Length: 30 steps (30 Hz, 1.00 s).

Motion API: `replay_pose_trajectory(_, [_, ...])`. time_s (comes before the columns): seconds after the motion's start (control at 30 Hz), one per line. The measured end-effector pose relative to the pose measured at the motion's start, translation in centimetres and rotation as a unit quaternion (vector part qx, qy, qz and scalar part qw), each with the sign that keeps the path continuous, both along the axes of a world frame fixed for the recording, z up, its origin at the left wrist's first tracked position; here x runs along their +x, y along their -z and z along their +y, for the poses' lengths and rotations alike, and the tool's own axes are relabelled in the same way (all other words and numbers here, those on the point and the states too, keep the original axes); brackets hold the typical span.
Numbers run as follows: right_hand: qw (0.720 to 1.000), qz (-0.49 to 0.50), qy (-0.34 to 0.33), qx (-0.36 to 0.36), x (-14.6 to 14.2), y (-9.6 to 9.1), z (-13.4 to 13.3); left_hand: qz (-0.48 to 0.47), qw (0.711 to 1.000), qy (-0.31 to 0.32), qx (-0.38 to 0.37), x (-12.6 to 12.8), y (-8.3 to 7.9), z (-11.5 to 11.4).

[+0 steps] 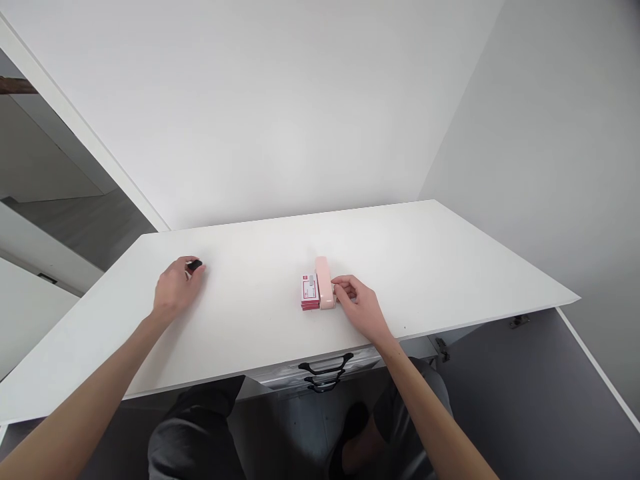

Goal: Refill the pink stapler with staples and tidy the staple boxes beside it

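Observation:
On the left of the white tabletop, my left hand pinches a small black object whose kind is too small to make out. My right hand is beside the right side of a pink stapler, thumb and fingers curled close together. A small pale bit shows at the fingertips, but its shape is mostly covered. Touching or nearly touching the stapler's left side is a short stack of red and white boxes, which look like staple boxes. The stapler lies lengthwise, pointing away from me.
The white tabletop ends in a front edge near me, with black drawer handles below it. A white wall stands behind and a grey wall to the right. An open cabinet door hangs at lower right.

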State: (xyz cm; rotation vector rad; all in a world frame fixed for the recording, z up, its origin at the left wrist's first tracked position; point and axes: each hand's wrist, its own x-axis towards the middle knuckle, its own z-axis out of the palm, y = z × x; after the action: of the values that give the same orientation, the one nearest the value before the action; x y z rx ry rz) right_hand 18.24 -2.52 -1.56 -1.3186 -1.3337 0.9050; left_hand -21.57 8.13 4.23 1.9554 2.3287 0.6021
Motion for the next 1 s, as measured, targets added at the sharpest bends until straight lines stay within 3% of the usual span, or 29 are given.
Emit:
replay_pose_trajectory(0.17, [1.000,-0.001,0.000,0.003,0.0,0.1,0.0,-0.065,0.983,0.172,0.020,6.6,-1.0,-0.5])
replay_pose_trajectory(0.3, [1.000,0.001,-0.001,0.003,0.0,0.1,0.1,-0.113,0.953,0.277,-0.039,12.6,-1.8,-0.6])
replay_pose_trajectory(0.43, [1.000,0.008,-0.005,0.001,0.0,-0.1,0.1,-0.123,0.929,0.334,-0.101,16.4,-1.6,0.0])
replay_pose_trajectory(0.63, [1.000,0.017,-0.005,0.008,-0.1,-0.3,0.1,-0.138,0.907,0.360,-0.170,18.3,-0.7,1.2])
replay_pose_trajectory(1.0, [1.000,0.019,-0.002,0.015,0.0,-0.2,0.3,-0.196,0.882,0.366,-0.221,19.4,-1.1,1.1])
